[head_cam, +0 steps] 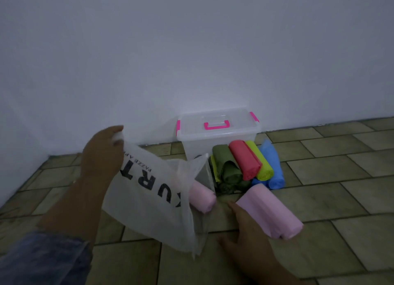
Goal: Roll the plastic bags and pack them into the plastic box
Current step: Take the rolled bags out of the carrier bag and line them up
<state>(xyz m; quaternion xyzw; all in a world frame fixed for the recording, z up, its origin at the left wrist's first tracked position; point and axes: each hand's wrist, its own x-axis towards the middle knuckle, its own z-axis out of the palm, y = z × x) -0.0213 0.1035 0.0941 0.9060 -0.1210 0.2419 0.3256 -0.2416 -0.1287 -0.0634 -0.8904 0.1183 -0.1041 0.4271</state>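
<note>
A clear plastic box [217,144] with pink latches and a pink handle stands lidded against the wall. Rolled bags lie in front of it: olive green [227,165], red [245,159], lime [261,161], blue [274,163] and a small pink roll [201,198]. My left hand [104,152] pinches the top edge of a translucent white bag [149,197] with black lettering, which hangs unrolled above the floor. My right hand [249,235] rests on the floor, fingers apart, touching the near end of a large pink roll [270,212].
The floor is tiled in greenish-brown slabs [332,199]. A plain white wall [191,50] rises right behind the box. A blue denim sleeve [42,261] covers my left forearm at the bottom left.
</note>
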